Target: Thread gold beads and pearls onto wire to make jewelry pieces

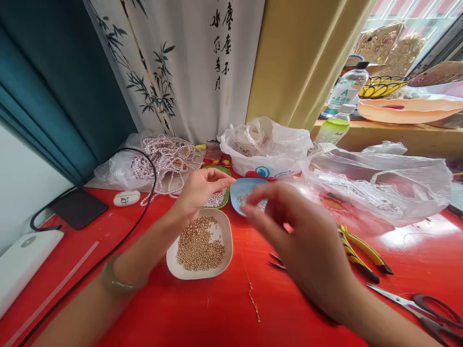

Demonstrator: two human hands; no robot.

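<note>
My left hand [204, 190] is raised over the far side of a white dish [227, 260] of gold beads [200, 246]. Its thumb and forefinger are pinched together; anything between them is too small to make out. My right hand [296, 226] hovers to the right, its fingers smeared by motion. A thin strand with twisted gold beads [254, 303] lies on the table below the hands. Behind them, partly hidden, are a green dish [226, 198] of pale beads and a blue dish [237, 189] of small pieces.
Pliers [361, 253] and scissors [412, 306] lie at the right on the red table [202, 313]. Plastic bags [376, 183] and strings of pink beads [162, 154] line the back. A black cable [130, 236] crosses the left side near a phone [79, 208].
</note>
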